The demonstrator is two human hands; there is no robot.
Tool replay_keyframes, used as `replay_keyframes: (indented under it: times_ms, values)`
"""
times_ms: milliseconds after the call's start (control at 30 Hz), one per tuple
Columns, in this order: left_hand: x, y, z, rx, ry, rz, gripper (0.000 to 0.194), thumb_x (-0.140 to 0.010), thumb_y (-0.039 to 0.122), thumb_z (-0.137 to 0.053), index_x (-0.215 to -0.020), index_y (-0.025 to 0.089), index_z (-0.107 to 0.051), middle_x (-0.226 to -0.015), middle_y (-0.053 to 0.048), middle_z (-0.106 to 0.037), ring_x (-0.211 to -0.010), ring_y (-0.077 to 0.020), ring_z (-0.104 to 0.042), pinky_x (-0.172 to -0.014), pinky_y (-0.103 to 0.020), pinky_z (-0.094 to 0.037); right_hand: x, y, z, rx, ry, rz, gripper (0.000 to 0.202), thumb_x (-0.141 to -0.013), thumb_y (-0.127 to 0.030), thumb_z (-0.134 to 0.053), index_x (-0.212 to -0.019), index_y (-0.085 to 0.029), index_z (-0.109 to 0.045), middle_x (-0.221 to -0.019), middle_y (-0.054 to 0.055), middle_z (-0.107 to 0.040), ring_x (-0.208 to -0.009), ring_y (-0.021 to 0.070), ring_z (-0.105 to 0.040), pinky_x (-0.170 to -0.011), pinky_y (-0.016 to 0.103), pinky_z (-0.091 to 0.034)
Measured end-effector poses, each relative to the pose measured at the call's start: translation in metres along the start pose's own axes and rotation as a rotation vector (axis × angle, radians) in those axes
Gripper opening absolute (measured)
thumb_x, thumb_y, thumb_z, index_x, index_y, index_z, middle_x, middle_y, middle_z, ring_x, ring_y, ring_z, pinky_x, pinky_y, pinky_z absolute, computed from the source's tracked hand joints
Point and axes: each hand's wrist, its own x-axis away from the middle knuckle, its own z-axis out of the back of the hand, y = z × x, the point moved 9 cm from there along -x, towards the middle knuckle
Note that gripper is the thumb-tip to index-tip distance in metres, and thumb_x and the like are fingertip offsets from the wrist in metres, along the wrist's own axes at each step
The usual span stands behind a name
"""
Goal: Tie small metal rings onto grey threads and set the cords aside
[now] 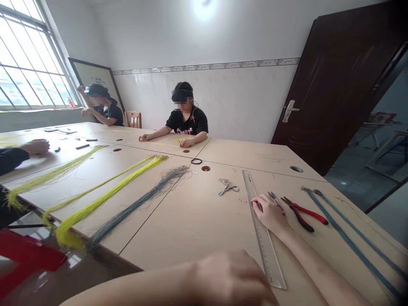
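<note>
A long clear ruler (264, 244) lies on the wooden table. My right hand (269, 212) rests on its upper part, fingers curled together at the ruler's edge; whatever they pinch is too small to make out. Blurred and close to the camera, my left hand (231, 276) is over the lower part of the ruler, its fingertips hidden. Small scissors (227, 188) lie left of the ruler. Beside my right hand are pink-handled snips (277, 204) and red-and-black pliers (302, 212).
Yellow thread bundles (111, 191) and a grey-blue bundle (137, 204) lie to the left, hanging over the table edge. Blue strands (347, 238) lie at right. Two people sit across the table (178, 221); another person's hand (36, 146) is at far left.
</note>
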Motion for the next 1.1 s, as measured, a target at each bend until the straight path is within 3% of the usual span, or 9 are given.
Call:
replay_keyframes:
  times_ms: [100, 200, 267, 333, 433, 567, 700, 867, 1100]
  values:
    - [0.07, -0.108, 0.035, 0.011, 0.06, 0.586, 0.02, -0.084, 0.02, -0.043, -0.096, 0.024, -0.058, -0.095, -0.001, -0.064, -0.093, -0.0091, -0.057, -0.087, -0.017, -0.045, 0.0, 0.003, -0.003, -0.001, 0.009, 0.008, 0.02, -0.084, -0.021, -0.039, -0.078, -0.019, -0.058, -0.084, 0.005, -0.061, -0.083, 0.0199, -0.057, -0.076, 0.032, -0.041]
    - [0.146, -0.18, 0.064, -0.126, 0.075, 0.905, 0.026, -0.088, 0.026, -0.035, -0.102, 0.019, -0.056, -0.11, -0.009, -0.058, -0.107, -0.0191, -0.051, -0.096, -0.034, -0.04, 0.0, 0.004, -0.004, 0.002, 0.016, 0.016, 0.019, -0.084, -0.021, -0.04, -0.077, -0.019, -0.057, -0.083, 0.005, -0.061, -0.083, 0.0196, -0.056, -0.075, 0.032, -0.04]
    - [0.195, -0.213, 0.078, -0.226, 0.083, 1.114, 0.038, -0.085, 0.035, -0.041, -0.114, 0.013, -0.05, -0.123, -0.018, -0.048, -0.116, -0.0302, -0.043, -0.099, -0.047, -0.034, 0.0, 0.003, -0.004, 0.005, 0.021, 0.021, 0.019, -0.084, -0.021, -0.039, -0.076, -0.019, -0.057, -0.082, 0.004, -0.061, -0.082, 0.0193, -0.056, -0.074, 0.032, -0.04]
    - [0.237, -0.233, 0.086, -0.305, 0.077, 1.311, 0.065, -0.079, 0.049, -0.047, -0.126, 0.006, -0.04, -0.133, -0.026, -0.035, -0.121, -0.0424, -0.033, -0.096, -0.059, -0.027, 0.0, 0.003, -0.003, 0.008, 0.028, 0.024, 0.02, -0.084, -0.021, -0.039, -0.076, -0.02, -0.057, -0.082, 0.004, -0.061, -0.081, 0.019, -0.056, -0.074, 0.032, -0.039]
    - [0.274, -0.249, 0.085, -0.327, 0.019, 1.5, 0.092, -0.069, 0.064, -0.051, -0.134, 0.002, -0.028, -0.134, -0.029, -0.034, -0.122, -0.0457, -0.031, -0.095, -0.061, -0.025, 0.0, 0.002, -0.003, 0.009, 0.031, 0.031, 0.02, -0.084, -0.02, -0.04, -0.075, -0.02, -0.057, -0.083, 0.004, -0.061, -0.081, 0.0189, -0.056, -0.073, 0.031, -0.039]
    - [0.282, -0.266, 0.074, -0.275, -0.068, 1.629, 0.104, -0.062, 0.074, -0.048, -0.136, 0.004, -0.026, -0.127, -0.028, -0.045, -0.121, -0.043, -0.036, -0.095, -0.055, -0.029, 0.0, 0.002, -0.004, 0.009, 0.019, 0.038, 0.018, -0.083, -0.018, -0.041, -0.076, -0.02, -0.058, -0.082, 0.004, -0.061, -0.082, 0.0189, -0.055, -0.074, 0.031, -0.039]
    - [0.267, -0.292, 0.067, -0.249, -0.104, 1.679, 0.107, -0.058, 0.079, -0.048, -0.138, 0.011, -0.025, -0.133, -0.025, -0.041, -0.125, -0.0424, -0.032, -0.095, -0.053, -0.029, 0.0, 0.004, -0.006, 0.012, 0.014, 0.033, 0.019, -0.084, -0.018, -0.041, -0.077, -0.019, -0.058, -0.083, 0.005, -0.06, -0.084, 0.0194, -0.055, -0.075, 0.032, -0.04]
    - [0.252, -0.324, 0.056, -0.262, -0.117, 1.722, 0.115, -0.054, 0.082, -0.048, -0.139, 0.007, -0.023, -0.13, -0.028, -0.042, -0.125, -0.0427, -0.031, -0.096, -0.053, -0.028, -0.001, 0.004, -0.006, 0.007, 0.013, 0.027, 0.019, -0.085, -0.017, -0.041, -0.077, -0.019, -0.058, -0.083, 0.004, -0.06, -0.085, 0.0185, -0.056, -0.076, 0.031, -0.04]
    - [0.234, -0.356, 0.05, -0.335, -0.092, 1.671, 0.074, -0.078, 0.063, -0.048, -0.133, 0.015, -0.035, -0.13, -0.016, -0.043, -0.123, -0.0313, -0.037, -0.098, -0.05, -0.031, -0.002, 0.0, -0.002, 0.007, 0.014, 0.009, 0.017, -0.083, -0.016, -0.042, -0.075, -0.02, -0.057, -0.081, 0.003, -0.06, -0.084, 0.0184, -0.055, -0.076, 0.032, -0.039]
